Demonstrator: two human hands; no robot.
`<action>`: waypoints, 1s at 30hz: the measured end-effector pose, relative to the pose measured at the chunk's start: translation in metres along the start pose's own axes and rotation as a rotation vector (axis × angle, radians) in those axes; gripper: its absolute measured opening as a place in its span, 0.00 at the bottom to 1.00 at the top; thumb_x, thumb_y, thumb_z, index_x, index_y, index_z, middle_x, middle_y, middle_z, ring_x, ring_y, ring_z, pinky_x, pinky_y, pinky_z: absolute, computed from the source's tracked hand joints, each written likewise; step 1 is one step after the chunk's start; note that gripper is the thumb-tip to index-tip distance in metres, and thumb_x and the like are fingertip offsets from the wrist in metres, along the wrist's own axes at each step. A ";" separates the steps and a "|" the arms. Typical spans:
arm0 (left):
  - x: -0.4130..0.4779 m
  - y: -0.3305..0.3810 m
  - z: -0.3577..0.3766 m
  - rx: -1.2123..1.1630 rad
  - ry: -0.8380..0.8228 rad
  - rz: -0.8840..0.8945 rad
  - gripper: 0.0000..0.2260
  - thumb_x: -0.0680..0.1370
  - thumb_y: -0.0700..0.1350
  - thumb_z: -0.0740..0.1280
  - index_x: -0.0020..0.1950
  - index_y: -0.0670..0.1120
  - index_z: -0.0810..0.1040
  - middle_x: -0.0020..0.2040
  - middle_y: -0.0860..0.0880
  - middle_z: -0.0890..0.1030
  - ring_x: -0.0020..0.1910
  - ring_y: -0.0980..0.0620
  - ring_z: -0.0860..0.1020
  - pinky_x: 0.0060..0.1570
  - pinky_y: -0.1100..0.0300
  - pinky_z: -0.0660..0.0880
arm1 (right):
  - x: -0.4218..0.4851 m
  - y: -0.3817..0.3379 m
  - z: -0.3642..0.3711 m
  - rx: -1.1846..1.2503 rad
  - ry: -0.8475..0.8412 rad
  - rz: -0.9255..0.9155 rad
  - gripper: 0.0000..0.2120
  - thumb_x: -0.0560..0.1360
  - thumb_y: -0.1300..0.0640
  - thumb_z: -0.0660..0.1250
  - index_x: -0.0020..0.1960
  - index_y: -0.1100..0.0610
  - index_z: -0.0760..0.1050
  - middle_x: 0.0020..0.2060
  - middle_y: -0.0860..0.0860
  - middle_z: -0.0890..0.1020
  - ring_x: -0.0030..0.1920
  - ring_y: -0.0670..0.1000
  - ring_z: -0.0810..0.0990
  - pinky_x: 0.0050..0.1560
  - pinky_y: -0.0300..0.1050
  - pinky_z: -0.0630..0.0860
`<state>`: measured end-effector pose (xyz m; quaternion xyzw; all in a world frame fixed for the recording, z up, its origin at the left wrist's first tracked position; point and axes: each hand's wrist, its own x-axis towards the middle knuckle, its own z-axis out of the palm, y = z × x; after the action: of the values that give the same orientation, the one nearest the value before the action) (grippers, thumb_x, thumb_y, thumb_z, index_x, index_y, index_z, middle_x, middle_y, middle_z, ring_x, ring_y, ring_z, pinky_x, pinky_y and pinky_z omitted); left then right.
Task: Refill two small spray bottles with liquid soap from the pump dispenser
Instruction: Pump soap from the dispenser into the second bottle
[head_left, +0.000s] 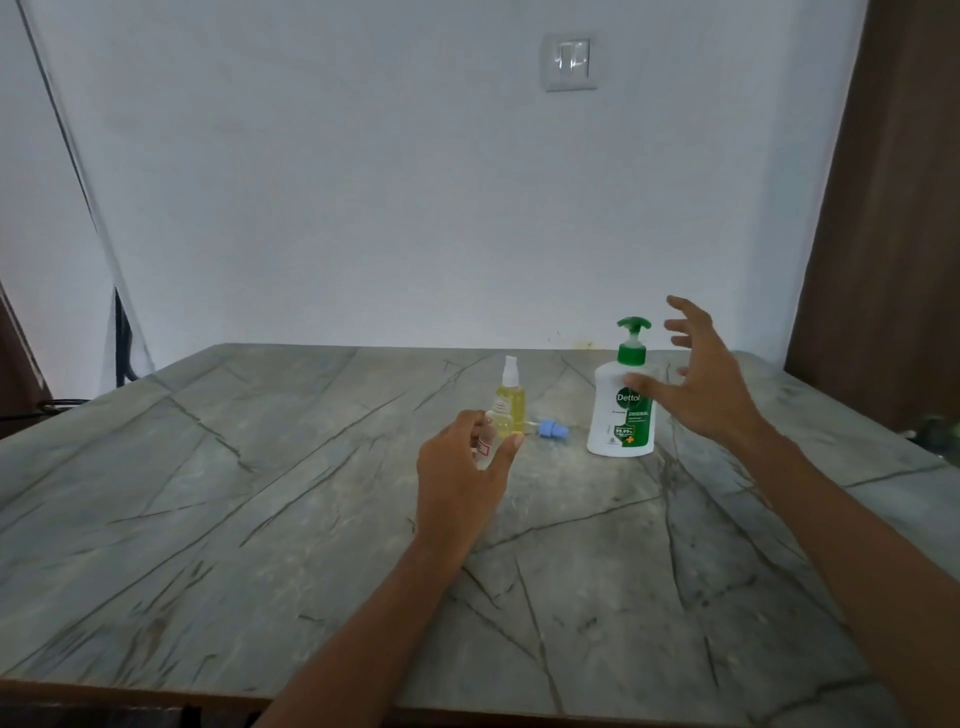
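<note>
- White plastic pump dispenser (615, 415) with a green pump head. Reads "Dettol" in white on a green label, "ORIGINAL" beneath, "99.9%" inside a shield; finer print too small to read. Stands upright on the far right part of the table.
- Slim clear spray bottle (511, 402) with a white nozzle, filled with yellow liquid. Upright, left of the dispenser and apart from it.
- Small clear open-necked bottle (491, 428), ribbed thread bare at the top, red-and-white sticker on its side, writing unreadable. Just in front and left of the spray bottle; touching it or not, impossible to tell.
- Blue plastic spray cap (550, 428), lying on its side between the bottles and the dispenser.
- Left hand (460, 467): fingers curled round the open-necked bottle, thumb tip a little off to its right.
- Right hand (711, 384): fingers spread wide, holding nothing, raised just beside the dispenser. Blurred thumb crossing the front of its body, contact impossible to tell.
- Grey stone-look table (260, 493), smooth, veined with dark lines, brown along the near edge.
- White double light switch (570, 62) on the pale wall behind.
</note>
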<state>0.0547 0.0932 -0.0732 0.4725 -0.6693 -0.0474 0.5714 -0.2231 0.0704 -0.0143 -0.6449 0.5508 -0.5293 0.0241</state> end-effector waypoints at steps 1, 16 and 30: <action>0.000 0.000 0.000 0.003 -0.001 0.004 0.17 0.71 0.58 0.71 0.53 0.48 0.78 0.43 0.56 0.81 0.40 0.60 0.79 0.41 0.59 0.80 | 0.002 0.002 0.002 0.009 -0.050 -0.007 0.46 0.63 0.47 0.80 0.73 0.39 0.56 0.67 0.50 0.71 0.63 0.50 0.71 0.60 0.56 0.74; -0.003 0.003 0.002 0.027 -0.041 0.051 0.18 0.71 0.59 0.70 0.54 0.49 0.78 0.43 0.58 0.80 0.41 0.60 0.79 0.41 0.64 0.79 | -0.008 -0.007 0.019 0.194 -0.215 -0.014 0.43 0.68 0.62 0.77 0.69 0.37 0.56 0.55 0.54 0.78 0.46 0.52 0.83 0.45 0.50 0.82; -0.004 0.006 -0.001 0.023 -0.021 0.055 0.18 0.71 0.57 0.71 0.55 0.48 0.78 0.44 0.55 0.81 0.41 0.60 0.79 0.43 0.61 0.80 | -0.068 -0.060 -0.001 0.363 -0.180 -0.021 0.17 0.77 0.39 0.58 0.64 0.41 0.62 0.40 0.52 0.82 0.41 0.54 0.83 0.44 0.48 0.79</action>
<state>0.0514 0.0991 -0.0720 0.4599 -0.6886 -0.0288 0.5599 -0.1713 0.1444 -0.0216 -0.6804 0.4351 -0.5605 0.1836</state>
